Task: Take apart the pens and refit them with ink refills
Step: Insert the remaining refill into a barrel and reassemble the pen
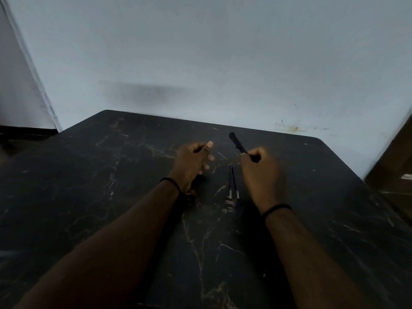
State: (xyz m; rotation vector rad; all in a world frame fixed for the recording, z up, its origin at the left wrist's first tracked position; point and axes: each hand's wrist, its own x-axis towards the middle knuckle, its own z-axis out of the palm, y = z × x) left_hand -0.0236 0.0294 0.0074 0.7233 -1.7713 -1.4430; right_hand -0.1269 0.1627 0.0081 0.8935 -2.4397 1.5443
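A dark marble-patterned counter (111,197) stands against a pale blue-grey wall (200,52). At centre frame the right hand (260,175) has its fingers clamped on a black pen (238,143), whose long axis slants toward the upper left, its free end nearest the left hand (191,159). The left fingers are loosely curled and seem to hold nothing. Two ink refills (233,182) lie side by side on the counter between the wrists, pointing away, just beside the right hand.

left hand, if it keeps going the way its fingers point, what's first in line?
Hedged: the left hand points up-right, toward the black pen held in the right hand. Nothing shows between them; depth from one view is unclear.
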